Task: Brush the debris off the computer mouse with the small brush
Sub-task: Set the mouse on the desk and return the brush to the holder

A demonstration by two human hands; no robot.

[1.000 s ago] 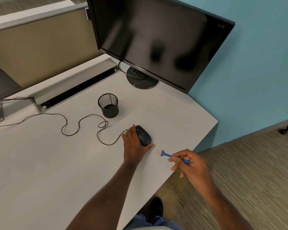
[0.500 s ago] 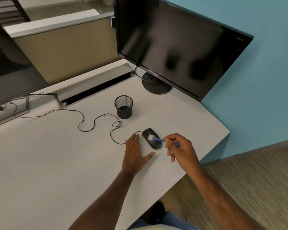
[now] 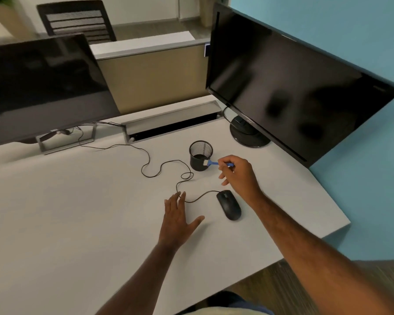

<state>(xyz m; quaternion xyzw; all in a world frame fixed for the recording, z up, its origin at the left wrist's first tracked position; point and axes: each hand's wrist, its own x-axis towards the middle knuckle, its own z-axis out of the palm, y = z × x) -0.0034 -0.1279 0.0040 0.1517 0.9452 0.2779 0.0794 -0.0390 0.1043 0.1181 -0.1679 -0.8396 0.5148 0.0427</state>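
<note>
My right hand (image 3: 238, 176) pinches the small blue brush (image 3: 216, 163), its bristles at the mesh cup (image 3: 200, 158) beyond my fingers; what the cup contains is unclear. The mouse (image 3: 229, 205) lies on the table (image 3: 66, 212) just below that hand, with my left hand (image 3: 176, 220) flat and spread beside it.

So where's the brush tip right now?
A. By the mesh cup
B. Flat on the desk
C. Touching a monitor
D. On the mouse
A: the right hand holds the brush with its bristles at the mesh cup, away from the mouse.

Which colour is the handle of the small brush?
Blue; the small brush shows clearly in the head view.
</note>
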